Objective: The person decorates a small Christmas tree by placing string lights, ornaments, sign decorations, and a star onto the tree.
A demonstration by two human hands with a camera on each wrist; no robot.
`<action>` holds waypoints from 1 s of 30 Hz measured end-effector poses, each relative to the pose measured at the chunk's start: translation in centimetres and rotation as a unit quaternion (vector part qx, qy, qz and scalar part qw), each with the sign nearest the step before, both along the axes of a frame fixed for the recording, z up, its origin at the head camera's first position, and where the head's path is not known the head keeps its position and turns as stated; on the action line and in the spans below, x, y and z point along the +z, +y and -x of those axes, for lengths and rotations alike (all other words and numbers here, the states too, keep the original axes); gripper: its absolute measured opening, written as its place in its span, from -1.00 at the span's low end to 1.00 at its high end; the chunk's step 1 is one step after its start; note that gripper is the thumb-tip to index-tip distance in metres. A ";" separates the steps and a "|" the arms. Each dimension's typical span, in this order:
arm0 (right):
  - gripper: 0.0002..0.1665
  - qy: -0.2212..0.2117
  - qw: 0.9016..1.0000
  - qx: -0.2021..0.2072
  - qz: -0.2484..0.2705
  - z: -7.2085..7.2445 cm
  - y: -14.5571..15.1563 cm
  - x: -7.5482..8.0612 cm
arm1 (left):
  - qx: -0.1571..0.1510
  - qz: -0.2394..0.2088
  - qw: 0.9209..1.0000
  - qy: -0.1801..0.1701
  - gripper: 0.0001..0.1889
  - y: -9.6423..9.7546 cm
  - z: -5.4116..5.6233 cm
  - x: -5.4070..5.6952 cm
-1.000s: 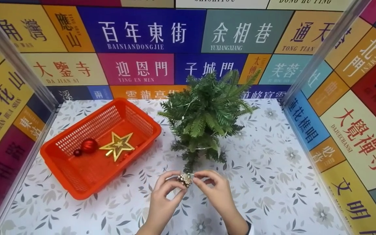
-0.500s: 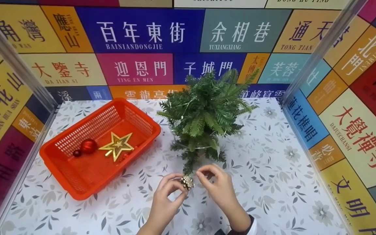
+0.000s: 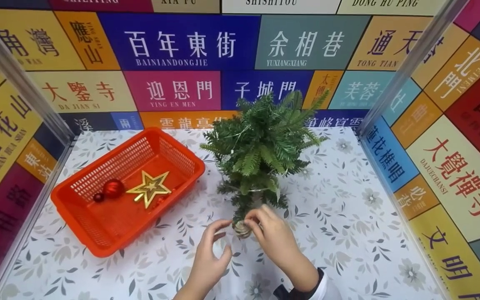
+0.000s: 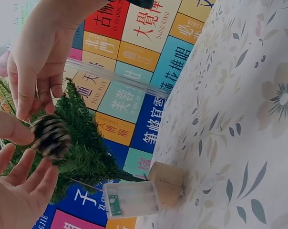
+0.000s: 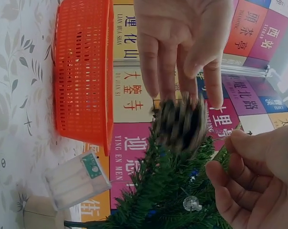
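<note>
A brown pine cone (image 3: 242, 228) hangs at the tip of a low front branch of the small green Christmas tree (image 3: 265, 141). My right hand (image 3: 275, 235) is at the cone's right; its thumb and index finger pinch the thin string at the cone's top, partly hidden by the fingers. On the other side, my left hand (image 3: 211, 254) has its fingers and thumb spread apart. In the left wrist view, the left fingertips lie right at the side of the pine cone (image 4: 51, 136). The right wrist view shows the cone (image 5: 182, 124) blurred, just below the left fingers.
An orange-red basket (image 3: 73, 225) stands to the left, holding a gold star (image 3: 150, 187), a red ball (image 3: 113, 188) and a smaller dark red one (image 3: 98, 197). A clear battery box (image 4: 129, 199) hangs by the tree's wooden base (image 4: 167, 183). Printed panels surround the table.
My right hand drew back slightly from the branch, then returned left to the cone. The left fingers have let go of the pine cone and spread. The cone has turned.
</note>
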State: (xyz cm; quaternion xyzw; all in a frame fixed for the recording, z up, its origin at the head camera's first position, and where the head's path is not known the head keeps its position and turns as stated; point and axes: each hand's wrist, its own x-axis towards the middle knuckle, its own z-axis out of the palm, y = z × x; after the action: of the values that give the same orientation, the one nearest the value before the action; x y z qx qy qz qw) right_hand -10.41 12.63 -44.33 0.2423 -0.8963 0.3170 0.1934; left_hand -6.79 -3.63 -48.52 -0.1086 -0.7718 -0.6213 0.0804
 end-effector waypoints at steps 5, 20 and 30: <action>-0.89 -0.009 1.000 0.000 -0.015 -0.3 0.1 0.4 | 0.059 0.071 0.993 0.072 -0.69 0.2 0.1 0.6; -0.89 -0.025 0.999 0.019 -0.013 -1.8 0.0 1.8 | 0.100 0.165 0.970 0.151 -0.87 0.9 0.7 1.2; -0.88 -0.001 1.000 0.021 -0.012 -1.6 0.3 1.7 | 0.096 0.142 0.971 0.166 -0.92 0.8 0.6 1.0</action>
State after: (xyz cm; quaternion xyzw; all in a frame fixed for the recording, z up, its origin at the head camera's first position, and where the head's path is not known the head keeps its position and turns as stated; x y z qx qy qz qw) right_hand -8.81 12.93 -42.61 0.2637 -0.8949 0.3100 0.1830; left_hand -7.43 -2.78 -47.47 -0.1454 -0.8347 -0.4684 0.2503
